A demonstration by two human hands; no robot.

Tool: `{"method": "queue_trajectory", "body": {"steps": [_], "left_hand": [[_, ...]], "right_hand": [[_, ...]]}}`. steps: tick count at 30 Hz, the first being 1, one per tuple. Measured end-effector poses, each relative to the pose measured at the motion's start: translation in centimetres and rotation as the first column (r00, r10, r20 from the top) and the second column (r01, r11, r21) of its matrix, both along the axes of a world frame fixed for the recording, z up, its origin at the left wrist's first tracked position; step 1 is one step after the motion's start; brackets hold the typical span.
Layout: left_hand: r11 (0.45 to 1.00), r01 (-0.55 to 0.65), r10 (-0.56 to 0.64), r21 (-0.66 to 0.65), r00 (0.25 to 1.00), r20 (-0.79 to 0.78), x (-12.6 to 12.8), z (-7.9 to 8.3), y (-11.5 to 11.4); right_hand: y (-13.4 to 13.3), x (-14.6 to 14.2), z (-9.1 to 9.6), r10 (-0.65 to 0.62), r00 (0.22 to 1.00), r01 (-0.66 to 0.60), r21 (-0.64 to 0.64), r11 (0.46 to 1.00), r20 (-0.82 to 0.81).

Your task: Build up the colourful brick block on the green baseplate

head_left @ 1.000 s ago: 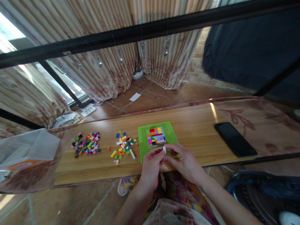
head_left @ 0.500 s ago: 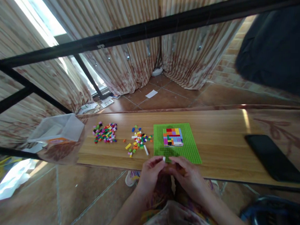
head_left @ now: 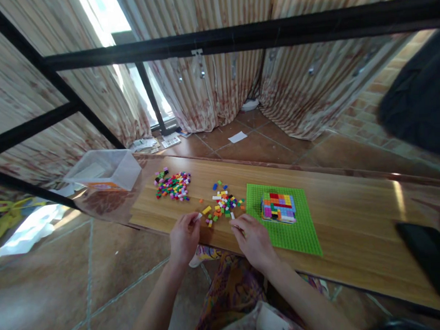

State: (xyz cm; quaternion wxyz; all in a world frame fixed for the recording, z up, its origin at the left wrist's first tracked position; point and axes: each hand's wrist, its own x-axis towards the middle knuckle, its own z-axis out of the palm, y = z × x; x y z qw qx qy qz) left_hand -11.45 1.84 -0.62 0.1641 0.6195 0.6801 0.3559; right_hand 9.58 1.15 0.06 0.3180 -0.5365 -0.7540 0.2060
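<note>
A small white toy brick [head_left: 199, 216] is pinched in the fingertips of my left hand [head_left: 184, 238], in front of the loose bricks. My right hand [head_left: 254, 239] has its thumb and fingers closed at the near end of a longer white brick [head_left: 233, 215], whose lower part they hide. Between and beyond my hands spreads a mixed pile of bricks [head_left: 225, 201], with a yellow brick [head_left: 206, 210] near my left fingertips. To the right, a green baseplate [head_left: 305, 229] carries a low block of multicoloured bricks [head_left: 279, 207].
A second brick pile [head_left: 173, 185] lies farther left on the wooden board [head_left: 353, 217]. A clear plastic bin [head_left: 127, 170] stands past the board's left end. Toward the right end lies a black flat device [head_left: 428, 258]. A black metal bar [head_left: 236, 36] crosses above.
Both hands have moved from in front of the baseplate left to the loose bricks and spread apart. My left hand still holds the small white brick; my right has reached the longer one. The view has shifted.
</note>
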Motion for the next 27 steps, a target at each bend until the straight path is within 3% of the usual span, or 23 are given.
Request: {"method": "queue_trajectory", "body": {"steps": [5,12,19,27], "left_hand": [[0.997,0.066,-0.062,0.044,0.995,-0.084,0.5,-1.0,0.4],[0.993,0.117,-0.117,0.017,0.993,-0.03,0.3,-0.7,0.1],[0.987,0.139,-0.134,0.079,0.989,-0.066,0.2,-1.5,-0.1],[0.987,0.109,-0.097,0.117,0.99,-0.102,1.1,-1.6,0.0]], "right_hand": [[2.5,-2.6,-0.2,0.115,0.977,-0.124,0.039,0.992,0.178],[4.2,-4.2,0.3,0.17,0.905,-0.194,0.021,0.981,0.389],[2.5,-3.2,0.7,0.154,0.928,-0.191,0.077,0.979,0.339],[1.6,-1.6,0.2,0.074,0.963,-0.092,0.058,0.994,0.26]]}}
